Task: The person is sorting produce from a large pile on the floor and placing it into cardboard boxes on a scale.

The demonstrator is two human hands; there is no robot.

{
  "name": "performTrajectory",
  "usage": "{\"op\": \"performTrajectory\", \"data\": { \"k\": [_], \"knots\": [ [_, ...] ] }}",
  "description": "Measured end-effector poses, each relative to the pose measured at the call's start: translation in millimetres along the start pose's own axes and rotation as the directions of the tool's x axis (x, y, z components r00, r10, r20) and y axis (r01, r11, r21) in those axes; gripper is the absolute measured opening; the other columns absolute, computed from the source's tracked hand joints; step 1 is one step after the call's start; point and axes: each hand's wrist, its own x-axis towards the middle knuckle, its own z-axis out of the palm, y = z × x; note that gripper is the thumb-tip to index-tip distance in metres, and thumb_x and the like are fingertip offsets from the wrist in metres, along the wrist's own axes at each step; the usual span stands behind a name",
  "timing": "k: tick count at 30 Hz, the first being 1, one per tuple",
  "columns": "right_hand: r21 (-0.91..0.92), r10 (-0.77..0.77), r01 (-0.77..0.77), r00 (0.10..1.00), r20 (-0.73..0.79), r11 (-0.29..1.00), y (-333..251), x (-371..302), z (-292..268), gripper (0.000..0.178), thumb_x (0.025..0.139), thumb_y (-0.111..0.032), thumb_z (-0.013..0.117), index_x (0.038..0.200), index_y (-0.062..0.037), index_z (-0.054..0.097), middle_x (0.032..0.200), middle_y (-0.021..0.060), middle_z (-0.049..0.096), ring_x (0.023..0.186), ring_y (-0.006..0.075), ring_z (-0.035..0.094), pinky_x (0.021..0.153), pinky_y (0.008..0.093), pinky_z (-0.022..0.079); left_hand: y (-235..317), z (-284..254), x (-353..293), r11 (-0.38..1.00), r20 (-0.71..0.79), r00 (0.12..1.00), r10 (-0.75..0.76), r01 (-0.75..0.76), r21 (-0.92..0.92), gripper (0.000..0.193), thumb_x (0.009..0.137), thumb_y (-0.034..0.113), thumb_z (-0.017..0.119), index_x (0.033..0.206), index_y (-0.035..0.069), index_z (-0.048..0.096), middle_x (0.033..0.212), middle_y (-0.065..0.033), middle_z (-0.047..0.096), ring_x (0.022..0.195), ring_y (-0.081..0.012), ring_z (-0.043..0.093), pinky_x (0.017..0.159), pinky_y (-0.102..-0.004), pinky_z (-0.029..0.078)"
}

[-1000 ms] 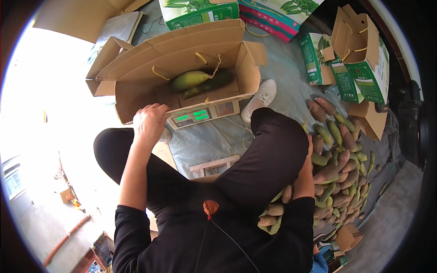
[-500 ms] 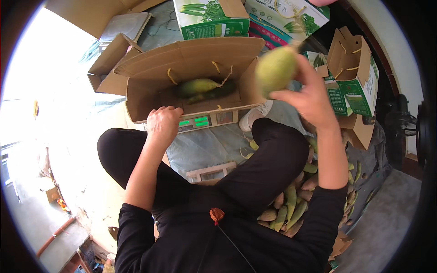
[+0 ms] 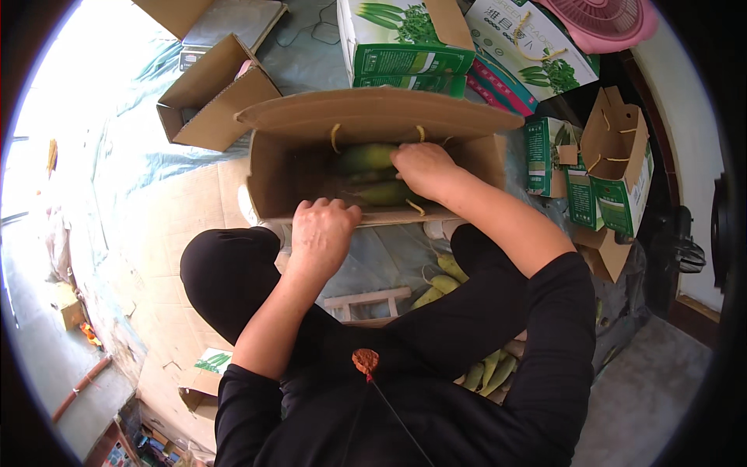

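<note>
An open cardboard box (image 3: 296, 109) lies in front of my knees with several green radishes (image 3: 377, 193) in its shadowed inside. My left hand (image 3: 323, 233) is closed over the near wall of the box, fingertips over its edge. Reaching into the box from the right, my right hand (image 3: 424, 170) has its fingers closed round the end of a green radish (image 3: 366, 158). Part of that radish is blurred, and its far end lies in shade. Yellow cord handles hang at the box walls.
More green radishes (image 3: 443, 284) lie by my right leg, near a small wooden frame (image 3: 367, 300). Green-and-white cartons (image 3: 412, 58) stand at the back, others (image 3: 615, 148) at the right. A small open box (image 3: 222, 93) sits back left. A pink fan (image 3: 607, 19) is far right.
My right hand has carried the radish leftward and down into the box. The view has shifted, and the lit scale display under the box no longer shows. My left hand still holds the near wall.
</note>
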Motion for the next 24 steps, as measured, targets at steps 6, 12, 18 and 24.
{"op": "performTrajectory", "data": {
  "k": [6, 12, 18, 24],
  "knots": [
    [-0.097, 0.220, -0.209, 0.969, 0.114, 0.973, 20, 46, 29, 0.022, 0.084, -0.007, 0.048, 0.095, 0.0001, 0.066, 0.106, 0.0176, 0.064, 0.092, 0.0311, 0.064, 0.075, 0.0383, 0.053, 2, -3, 4, 0.999, -0.007, 1.000, -0.025, 0.024, -0.038, 0.008, 0.068, 0.006, 0.057, 0.073, 0.011, 0.061, 0.072, -0.0038, 0.058, 0.076, -0.0220, 0.060, 0.067, -0.0350, 0.044],
    [-0.068, 0.297, -0.289, 0.936, 0.189, 0.955, 32, 65, 47, 0.025, 0.083, -0.007, 0.048, 0.099, -0.0024, 0.067, 0.103, 0.0182, 0.064, 0.096, 0.0312, 0.063, 0.079, 0.0398, 0.052, 4, -4, 6, 0.997, 0.003, 0.999, -0.033, 0.033, -0.065, 0.009, 0.067, 0.005, 0.057, 0.073, 0.011, 0.060, 0.072, -0.0037, 0.058, 0.076, -0.0220, 0.059, 0.069, -0.0345, 0.044],
    [0.153, 0.244, -0.279, 0.946, 0.215, 0.948, -2, 88, 54, 0.026, 0.082, -0.010, 0.051, 0.101, -0.0024, 0.067, 0.109, 0.0178, 0.063, 0.102, 0.0312, 0.061, 0.084, 0.0407, 0.050, 5, -2, 7, 0.997, -0.005, 0.999, -0.035, 0.035, -0.072, 0.009, 0.068, 0.005, 0.056, 0.072, 0.012, 0.060, 0.072, -0.0034, 0.058, 0.075, -0.0221, 0.059, 0.069, -0.0351, 0.045],
    [0.136, 0.126, -0.146, 0.982, 0.143, 0.980, -7, 75, 28, 0.029, 0.081, -0.019, 0.058, 0.103, -0.0022, 0.065, 0.106, 0.0176, 0.063, 0.103, 0.0319, 0.060, 0.086, 0.0403, 0.048, 1, 4, 9, 1.000, -0.054, 0.999, 0.004, -0.004, 0.002, 0.007, 0.069, 0.007, 0.055, 0.069, 0.013, 0.058, 0.069, -0.0031, 0.056, 0.072, -0.0209, 0.059, 0.063, -0.0347, 0.044]
  ]
}}
